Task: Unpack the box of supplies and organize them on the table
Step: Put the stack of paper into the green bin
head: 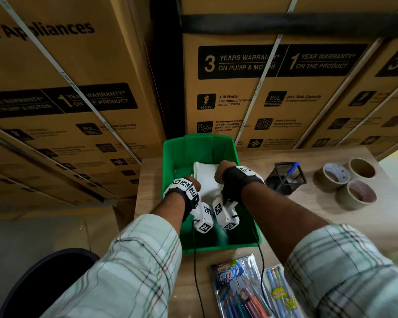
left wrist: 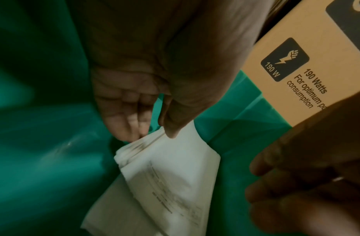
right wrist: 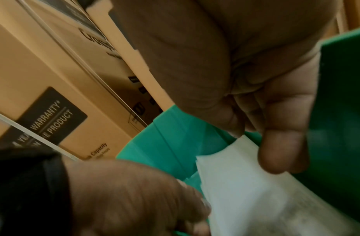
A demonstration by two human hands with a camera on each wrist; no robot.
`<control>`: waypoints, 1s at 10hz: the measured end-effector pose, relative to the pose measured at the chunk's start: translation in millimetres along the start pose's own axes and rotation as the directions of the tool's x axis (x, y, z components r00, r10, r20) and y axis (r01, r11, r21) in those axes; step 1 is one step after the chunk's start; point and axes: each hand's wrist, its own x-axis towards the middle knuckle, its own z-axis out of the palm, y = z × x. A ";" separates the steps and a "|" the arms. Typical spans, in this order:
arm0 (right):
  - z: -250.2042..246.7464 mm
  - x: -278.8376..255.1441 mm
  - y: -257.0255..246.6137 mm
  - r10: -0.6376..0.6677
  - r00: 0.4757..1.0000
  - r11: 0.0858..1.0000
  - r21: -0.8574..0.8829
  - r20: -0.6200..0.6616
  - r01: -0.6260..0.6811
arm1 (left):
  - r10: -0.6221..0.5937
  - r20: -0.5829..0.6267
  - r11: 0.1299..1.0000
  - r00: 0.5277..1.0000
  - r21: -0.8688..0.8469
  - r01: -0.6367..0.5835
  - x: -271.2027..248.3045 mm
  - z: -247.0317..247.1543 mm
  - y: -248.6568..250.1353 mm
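A green plastic bin (head: 246,232) stands on the wooden table and holds a stack of white printed papers (head: 205,180). Both hands reach down into it. My left hand (head: 192,182) takes the stack's left edge, thumb on top and fingers under it, seen close in the left wrist view on the papers (left wrist: 171,172). My right hand (head: 221,174) pinches the right edge of the papers (right wrist: 246,183), thumb on top. The stack tilts up inside the bin (left wrist: 43,143).
A black mesh pen holder (head: 285,179) with a blue pen stands right of the bin. Three tape rolls (head: 347,183) lie further right. Two packets of coloured pens (head: 239,292) lie near the table's front edge. Big cardboard cartons (head: 274,88) rise behind.
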 end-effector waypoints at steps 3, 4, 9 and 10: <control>-27.6 -15.4 20.4 -0.086 0.984 0.996 -0.032 -0.153 0.082 | -0.027 -0.003 0.987 1.000 -0.161 0.026 -48.0 -5.7 7.7; -19.7 -9.2 31.1 -0.125 0.979 0.991 -0.067 -0.163 0.116 | 0.024 -0.009 0.991 1.000 -0.134 -0.025 -47.8 -4.8 11.8; -5.3 -7.9 51.4 -0.317 0.935 0.933 -0.228 -0.158 0.278 | 0.121 0.054 0.848 0.991 0.514 -0.132 -95.6 6.8 27.0; -4.7 -5.2 53.5 -0.310 0.935 0.940 -0.203 -0.174 0.274 | 0.100 -0.012 0.812 0.995 0.580 -0.074 -107.6 11.4 44.3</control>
